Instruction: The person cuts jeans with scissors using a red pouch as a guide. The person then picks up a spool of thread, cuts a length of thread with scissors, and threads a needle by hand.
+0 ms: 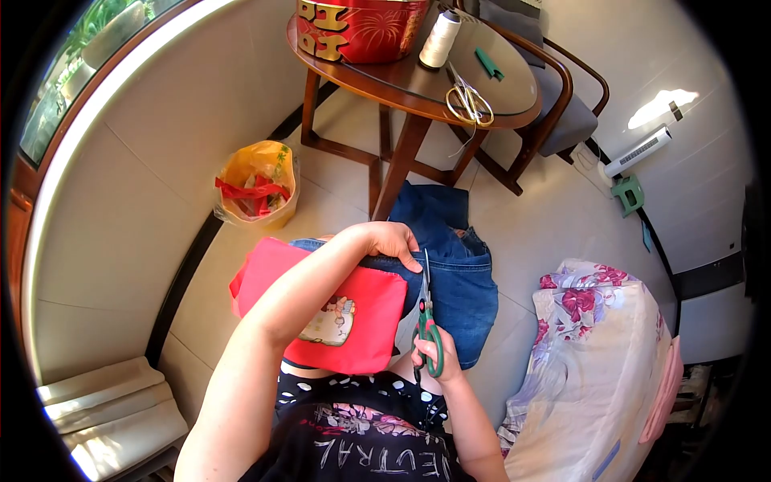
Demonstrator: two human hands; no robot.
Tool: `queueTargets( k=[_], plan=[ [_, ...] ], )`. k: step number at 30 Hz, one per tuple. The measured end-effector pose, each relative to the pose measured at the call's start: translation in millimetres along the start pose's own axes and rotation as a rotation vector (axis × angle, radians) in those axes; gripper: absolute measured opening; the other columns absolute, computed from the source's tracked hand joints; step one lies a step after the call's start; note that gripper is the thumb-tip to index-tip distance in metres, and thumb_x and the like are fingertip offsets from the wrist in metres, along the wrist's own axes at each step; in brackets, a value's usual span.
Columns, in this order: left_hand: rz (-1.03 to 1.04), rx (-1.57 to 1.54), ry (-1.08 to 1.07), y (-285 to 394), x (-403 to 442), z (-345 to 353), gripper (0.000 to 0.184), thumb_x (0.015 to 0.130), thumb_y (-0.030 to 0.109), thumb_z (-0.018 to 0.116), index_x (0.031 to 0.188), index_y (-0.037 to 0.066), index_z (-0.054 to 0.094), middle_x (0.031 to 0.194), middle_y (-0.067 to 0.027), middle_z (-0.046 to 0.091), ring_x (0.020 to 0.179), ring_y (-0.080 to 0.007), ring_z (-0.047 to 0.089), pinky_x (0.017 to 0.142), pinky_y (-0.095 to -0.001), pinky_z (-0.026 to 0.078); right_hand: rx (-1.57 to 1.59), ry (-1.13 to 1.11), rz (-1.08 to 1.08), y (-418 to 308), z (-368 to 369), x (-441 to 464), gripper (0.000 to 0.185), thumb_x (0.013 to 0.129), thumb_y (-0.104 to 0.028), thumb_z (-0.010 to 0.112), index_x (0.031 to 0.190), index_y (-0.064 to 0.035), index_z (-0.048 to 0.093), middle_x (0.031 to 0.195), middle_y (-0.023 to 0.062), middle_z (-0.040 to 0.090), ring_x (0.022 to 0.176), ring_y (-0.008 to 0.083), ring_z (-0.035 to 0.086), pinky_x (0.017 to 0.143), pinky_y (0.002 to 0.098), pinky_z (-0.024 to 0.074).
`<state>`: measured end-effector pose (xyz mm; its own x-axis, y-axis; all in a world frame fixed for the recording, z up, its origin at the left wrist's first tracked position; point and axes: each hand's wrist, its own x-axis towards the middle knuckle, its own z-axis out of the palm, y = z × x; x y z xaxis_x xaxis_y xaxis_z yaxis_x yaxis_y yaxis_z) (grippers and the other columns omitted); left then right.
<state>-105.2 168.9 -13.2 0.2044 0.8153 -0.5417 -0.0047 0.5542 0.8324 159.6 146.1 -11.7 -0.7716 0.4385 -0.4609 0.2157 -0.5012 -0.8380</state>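
A pair of blue jeans [462, 297] lies across my lap and hangs down towards the floor. My left hand [391, 243] is closed on the denim near a seam, with the thumb on top. In my right hand [440, 351] are green-handled scissors [428, 321], pointing away from me. Their blades are at the denim just right of my left thumb; whether they are fully closed I cannot tell. A red cloth piece [373, 309] with a cartoon print lies over my lap, partly behind my left forearm.
A round wooden table [514, 88] ahead holds a red tub [361, 32], a white thread cone [440, 40], gold-handled scissors [470, 104] and a green clip-like piece [488, 64]. A yellow plastic-lined bin [281, 209] stands left of it. Floral fabric [590, 361] covers something at right.
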Motion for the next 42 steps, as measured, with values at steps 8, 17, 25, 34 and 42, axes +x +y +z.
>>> queueTargets(
  k=[8,17,25,34,42],
  plan=[
    [-0.022,-0.012,-0.032,-3.1,3.5,2.0,0.022,0.068,0.007,0.071,0.087,-0.003,0.064,0.073,-0.0054,0.064,0.061,-0.0135,0.058,0.059,-0.0243,0.048,-0.069,-0.05,0.041,-16.9,-0.4,15.2,0.03,0.069,-0.019,0.054,0.088,0.0041,0.049,0.065,0.0075,0.051,0.057,0.0146,0.053,0.054,0.0256,0.0412],
    [-0.011,0.109,0.077,-12.6,15.9,0.0,0.051,0.061,0.016,0.079,0.102,-0.005,0.058,0.087,-0.01,0.062,0.076,-0.0185,0.056,0.07,-0.0295,0.046,-0.07,-0.006,0.081,-4.0,-4.0,20.7,0.033,0.069,-0.018,0.054,0.093,0.0036,0.046,0.077,0.009,0.051,0.06,0.0158,0.054,0.054,0.0256,0.0434],
    [0.025,-0.048,-0.045,-5.1,7.0,4.1,0.022,0.069,0.005,0.07,0.089,-0.003,0.064,0.074,-0.0046,0.063,0.061,-0.0133,0.057,0.061,-0.0253,0.048,-0.115,-0.146,0.106,-17.2,-8.5,18.0,0.037,0.066,-0.019,0.052,0.096,0.0014,0.043,0.079,0.0087,0.049,0.066,0.0151,0.052,0.062,0.0256,0.0421],
    [0.062,0.115,0.082,-10.0,11.6,4.3,0.021,0.069,0.005,0.069,0.088,-0.003,0.064,0.073,-0.0033,0.063,0.061,-0.0128,0.055,0.06,-0.025,0.047,-0.176,-0.045,0.11,-21.0,-7.4,17.0,0.024,0.069,-0.016,0.051,0.084,0.0008,0.044,0.062,0.0055,0.047,0.051,0.0125,0.048,0.047,0.0246,0.0396],
    [0.054,0.062,-0.086,-6.3,3.6,-0.2,0.03,0.078,0.022,0.063,0.097,-0.002,0.06,0.079,-0.0049,0.061,0.073,-0.0158,0.054,0.067,-0.031,0.045,-0.114,-0.116,0.125,-24.6,-22.0,18.3,0.043,0.065,-0.015,0.051,0.102,0.0051,0.042,0.086,0.0115,0.049,0.07,0.0171,0.052,0.064,0.0287,0.0428]
  ],
)
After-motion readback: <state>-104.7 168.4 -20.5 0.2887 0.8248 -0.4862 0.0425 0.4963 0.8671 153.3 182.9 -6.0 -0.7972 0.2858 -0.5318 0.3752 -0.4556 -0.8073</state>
